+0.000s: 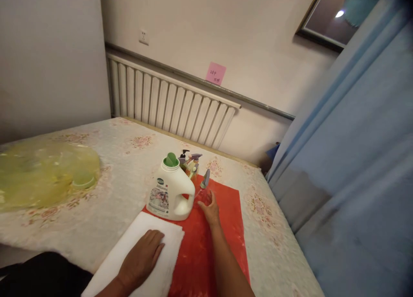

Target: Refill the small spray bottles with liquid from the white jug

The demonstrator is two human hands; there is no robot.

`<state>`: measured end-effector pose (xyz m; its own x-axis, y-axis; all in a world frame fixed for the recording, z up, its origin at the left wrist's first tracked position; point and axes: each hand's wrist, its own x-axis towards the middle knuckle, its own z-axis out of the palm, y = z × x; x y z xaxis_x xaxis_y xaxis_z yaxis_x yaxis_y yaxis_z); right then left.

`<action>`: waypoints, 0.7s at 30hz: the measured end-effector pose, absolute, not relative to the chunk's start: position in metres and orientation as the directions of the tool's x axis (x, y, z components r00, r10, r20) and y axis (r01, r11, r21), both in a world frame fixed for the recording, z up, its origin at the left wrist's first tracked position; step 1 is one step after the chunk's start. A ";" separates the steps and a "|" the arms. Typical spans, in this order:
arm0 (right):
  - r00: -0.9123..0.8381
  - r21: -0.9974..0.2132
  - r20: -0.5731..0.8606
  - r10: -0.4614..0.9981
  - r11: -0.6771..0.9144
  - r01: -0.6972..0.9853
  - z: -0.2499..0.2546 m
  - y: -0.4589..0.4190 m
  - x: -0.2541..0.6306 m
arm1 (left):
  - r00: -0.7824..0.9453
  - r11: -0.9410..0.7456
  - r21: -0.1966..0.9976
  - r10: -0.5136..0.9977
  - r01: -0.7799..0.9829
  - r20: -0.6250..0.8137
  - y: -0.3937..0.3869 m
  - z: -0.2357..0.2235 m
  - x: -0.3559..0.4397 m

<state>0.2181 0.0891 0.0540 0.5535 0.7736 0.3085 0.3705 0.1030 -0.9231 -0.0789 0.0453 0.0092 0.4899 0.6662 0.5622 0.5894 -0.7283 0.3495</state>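
My left hand lies flat on a folded white cloth, holding nothing, its fingers stretched out. Around the clear body of a small spray bottle with a grey trigger head are the thumb and fingers of my right hand. Just left of it stands a large cream detergent jug with a green neck insert, upright, its handle towards my right hand. Partly hidden behind the jug are more pump and spray bottles. A red sheet lies under the spray bottle and beside the cloth.
A see-through yellow plastic bag spreads over the left of the flower-patterned bed surface. Behind it are a white radiator and a wall with a pink note. A blue curtain hangs at the right.
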 end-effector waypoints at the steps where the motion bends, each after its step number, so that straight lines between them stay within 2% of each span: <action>1: 0.586 -0.939 0.271 0.764 0.077 0.334 0.057 0.081 0.218 | 0.488 -0.729 0.354 0.666 0.586 0.564 0.045 0.011 -0.078; 4: 0.654 -0.971 0.181 0.735 0.030 0.235 0.065 0.048 0.214 | 0.487 -0.731 0.367 0.667 0.575 0.564 0.045 0.014 -0.077; 13: 0.617 -0.993 0.089 0.782 0.024 0.113 0.063 -0.077 0.171 | 0.535 -0.716 0.457 0.698 0.527 0.476 0.049 0.022 -0.076; 18: 0.612 -0.989 0.075 0.788 -0.021 0.148 0.071 -0.117 0.160 | 0.465 -0.605 0.659 0.786 0.447 0.408 0.033 0.045 -0.056; 21: 0.648 -0.974 0.104 0.754 -0.054 0.218 0.081 -0.128 0.160 | 0.509 -0.507 0.797 0.806 0.329 0.302 0.012 0.065 -0.034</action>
<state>0.1601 -0.1279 0.0813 0.6485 0.7541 0.1038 0.2183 -0.0537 -0.9744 -0.0344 0.0118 0.0654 0.5093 0.8058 0.3021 0.3289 -0.5067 0.7969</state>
